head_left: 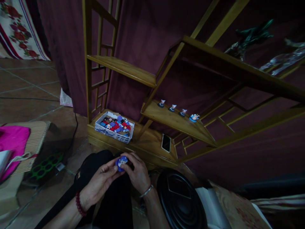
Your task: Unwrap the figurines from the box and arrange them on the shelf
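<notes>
Both hands meet over my lap around a small purple-blue figurine. My left hand grips its base from the left, wearing a dark red bead bracelet at the wrist. On the other side my right hand pinches it with thumb and fingers; a silver bangle circles that wrist. Just beyond, a patterned cardboard box full of red, blue and purple figurines sits on the low shelf. Several small figurines stand in a row on the middle shelf, among them a blue-based figurine at the right end.
A phone lies on the lower shelf. The wooden shelf unit stands before a dark red curtain. Close on my right is a round black lidded object. To the left are a pink cloth and a green holed rack.
</notes>
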`<state>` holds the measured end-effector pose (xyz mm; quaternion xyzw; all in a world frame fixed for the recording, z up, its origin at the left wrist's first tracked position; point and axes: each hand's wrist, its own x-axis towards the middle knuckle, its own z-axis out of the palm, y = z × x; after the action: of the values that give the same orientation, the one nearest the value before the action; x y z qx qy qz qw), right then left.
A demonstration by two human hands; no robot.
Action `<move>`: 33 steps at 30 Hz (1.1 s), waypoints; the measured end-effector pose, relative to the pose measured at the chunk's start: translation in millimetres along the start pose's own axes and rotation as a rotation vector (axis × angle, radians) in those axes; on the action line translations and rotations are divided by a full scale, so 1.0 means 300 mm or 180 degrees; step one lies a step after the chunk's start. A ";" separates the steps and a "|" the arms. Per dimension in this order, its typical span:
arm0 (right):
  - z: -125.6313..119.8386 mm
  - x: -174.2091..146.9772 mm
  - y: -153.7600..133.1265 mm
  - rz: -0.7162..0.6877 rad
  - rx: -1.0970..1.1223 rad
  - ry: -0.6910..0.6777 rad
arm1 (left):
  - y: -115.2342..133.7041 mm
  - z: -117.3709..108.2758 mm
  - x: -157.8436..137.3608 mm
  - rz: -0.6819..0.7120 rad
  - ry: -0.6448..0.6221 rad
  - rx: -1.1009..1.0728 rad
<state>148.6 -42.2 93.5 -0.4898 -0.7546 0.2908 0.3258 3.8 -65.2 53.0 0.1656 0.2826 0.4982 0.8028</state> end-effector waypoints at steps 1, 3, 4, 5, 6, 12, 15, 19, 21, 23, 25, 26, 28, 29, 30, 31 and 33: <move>0.001 0.002 0.004 0.0015 0.0000 -0.0010 | -0.001 -0.001 0.004 -0.0009 0.0011 0.0012; 0.006 0.004 0.015 0.0073 -0.0014 0.0012 | -0.003 -0.003 0.012 -0.0022 0.0041 0.0037; 0.011 0.004 0.022 0.0103 -0.0024 0.0045 | -0.003 -0.005 0.016 -0.0024 0.0067 0.0042; 0.016 0.003 0.030 0.0127 -0.0030 0.0080 | -0.004 -0.007 0.021 -0.0024 0.0102 0.0043; 0.022 0.002 0.038 0.0147 -0.0031 0.0113 | -0.004 -0.009 0.025 -0.0023 0.0149 0.0040; 0.048 -0.003 0.079 0.0217 -0.0004 0.0259 | 0.002 -0.009 0.044 -0.0038 0.0395 0.0053; 0.052 -0.001 0.082 0.0210 -0.0031 0.0292 | 0.005 -0.003 0.045 -0.0069 0.0351 0.0111; 0.052 0.004 0.073 0.0165 -0.0071 0.0196 | 0.009 0.000 0.039 -0.0103 0.0308 0.0153; 0.051 0.005 0.066 0.0144 -0.0121 0.0126 | 0.012 -0.002 0.034 -0.0122 0.0287 0.0174; 0.050 0.005 0.058 0.0112 -0.0168 0.0097 | 0.017 -0.002 0.027 -0.0130 0.0262 0.0218; 0.049 0.002 0.049 0.0065 -0.0203 0.0100 | 0.024 0.002 0.019 -0.0116 0.0231 0.0267; 0.048 0.001 0.043 0.0051 -0.0218 0.0095 | 0.028 0.005 0.015 -0.0102 0.0216 0.0280; 0.046 0.000 0.029 0.0053 -0.0247 0.0072 | 0.035 0.012 0.006 -0.0072 0.0197 0.0278; 0.045 -0.001 0.021 0.0063 -0.0258 0.0058 | 0.039 0.016 0.001 -0.0063 0.0197 0.0262; 0.044 0.000 0.012 0.0074 -0.0269 0.0043 | 0.042 0.020 -0.003 -0.0056 0.0202 0.0240; 0.043 0.000 0.003 0.0075 -0.0283 0.0036 | 0.045 0.023 -0.007 -0.0053 0.0217 0.0212; 0.042 -0.002 -0.014 0.0030 -0.0323 0.0052 | 0.049 0.028 -0.016 -0.0032 0.0241 0.0158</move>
<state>136.6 -45.7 88.6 -0.5116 -0.7633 0.2497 0.3054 -3.1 -62.7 68.9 0.1651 0.3259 0.4930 0.7897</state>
